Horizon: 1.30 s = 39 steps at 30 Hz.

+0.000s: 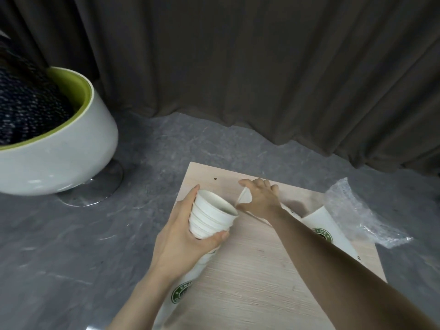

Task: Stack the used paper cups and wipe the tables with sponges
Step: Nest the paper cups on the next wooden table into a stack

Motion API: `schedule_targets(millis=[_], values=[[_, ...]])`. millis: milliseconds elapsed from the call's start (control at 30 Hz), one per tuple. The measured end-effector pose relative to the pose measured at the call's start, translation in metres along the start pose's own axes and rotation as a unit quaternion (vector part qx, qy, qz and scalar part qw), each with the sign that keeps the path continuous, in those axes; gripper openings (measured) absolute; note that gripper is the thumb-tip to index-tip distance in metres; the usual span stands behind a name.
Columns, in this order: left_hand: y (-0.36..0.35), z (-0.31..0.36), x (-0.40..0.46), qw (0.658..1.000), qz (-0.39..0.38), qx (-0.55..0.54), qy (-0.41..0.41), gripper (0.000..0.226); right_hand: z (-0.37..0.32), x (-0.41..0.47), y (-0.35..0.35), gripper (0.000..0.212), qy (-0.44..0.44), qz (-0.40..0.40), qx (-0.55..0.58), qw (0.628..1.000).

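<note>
Left hand fingers wrapped round stack of paper cups; right hand fingers pinching single paper cup over tabletop.

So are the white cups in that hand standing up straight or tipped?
Tipped. The stack of white paper cups leans with its open mouth facing up and right, gripped by the left hand above the pale wooden table.

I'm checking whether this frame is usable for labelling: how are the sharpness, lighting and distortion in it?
Head view: dim, soft light; the right hand casts a faint shadow on the table. The cup it grips is motion-blurred, while the cup stack in the left hand is fairly sharp. Wide-angle bending curves the curtain and chair.
</note>
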<state>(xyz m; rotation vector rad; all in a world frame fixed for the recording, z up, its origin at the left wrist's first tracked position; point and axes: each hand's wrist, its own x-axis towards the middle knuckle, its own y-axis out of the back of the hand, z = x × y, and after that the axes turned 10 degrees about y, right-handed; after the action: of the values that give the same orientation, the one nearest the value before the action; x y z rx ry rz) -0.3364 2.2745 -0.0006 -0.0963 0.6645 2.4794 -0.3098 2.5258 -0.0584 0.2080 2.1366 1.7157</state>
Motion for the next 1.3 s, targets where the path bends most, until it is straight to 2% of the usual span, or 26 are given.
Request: schedule_targets(millis=[167,433,500,600,733,833,933,1067,1167,1233,1300], values=[[-0.006,0.000,-0.005,0.999,-0.011,0.028,-0.010,0.097,-0.006,-0.018,0.004,0.067,0.012,0.013,0.033,0.999],[-0.008,0.003,-0.019,0.998,-0.028,0.050,-0.032,0.098,-0.020,-0.075,0.037,0.065,-0.029,0.161,0.221,0.961],[-0.007,0.003,-0.025,0.998,-0.033,0.050,-0.034,0.099,-0.019,-0.090,0.046,0.064,-0.061,0.188,0.317,0.928],[-0.006,0.002,-0.036,0.997,-0.036,0.052,-0.037,0.099,-0.022,-0.115,0.063,0.063,-0.089,0.244,0.468,0.844],[-0.007,0.000,-0.048,0.996,-0.047,0.055,-0.056,0.099,-0.024,-0.145,0.097,0.053,-0.084,0.329,0.557,0.758],[-0.010,-0.001,-0.052,0.994,-0.060,0.059,-0.065,0.098,-0.027,-0.163,0.118,0.052,-0.071,0.374,0.580,0.720],[-0.012,-0.001,-0.055,0.992,-0.069,0.066,-0.078,0.098,-0.032,-0.178,0.127,0.053,-0.061,0.379,0.601,0.701],[-0.015,-0.002,-0.058,0.989,-0.078,0.080,-0.093,0.099,-0.043,-0.189,0.125,0.068,-0.056,0.375,0.620,0.687],[-0.016,-0.003,-0.058,0.988,-0.082,0.084,-0.103,0.099,-0.048,-0.191,0.121,0.064,-0.058,0.369,0.646,0.666],[-0.016,-0.003,-0.058,0.988,-0.081,0.084,-0.106,0.099,-0.051,-0.192,0.117,0.066,-0.065,0.355,0.649,0.669],[-0.015,-0.002,-0.058,0.987,-0.076,0.082,-0.112,0.099,-0.053,-0.192,0.111,0.073,-0.076,0.325,0.643,0.689]])
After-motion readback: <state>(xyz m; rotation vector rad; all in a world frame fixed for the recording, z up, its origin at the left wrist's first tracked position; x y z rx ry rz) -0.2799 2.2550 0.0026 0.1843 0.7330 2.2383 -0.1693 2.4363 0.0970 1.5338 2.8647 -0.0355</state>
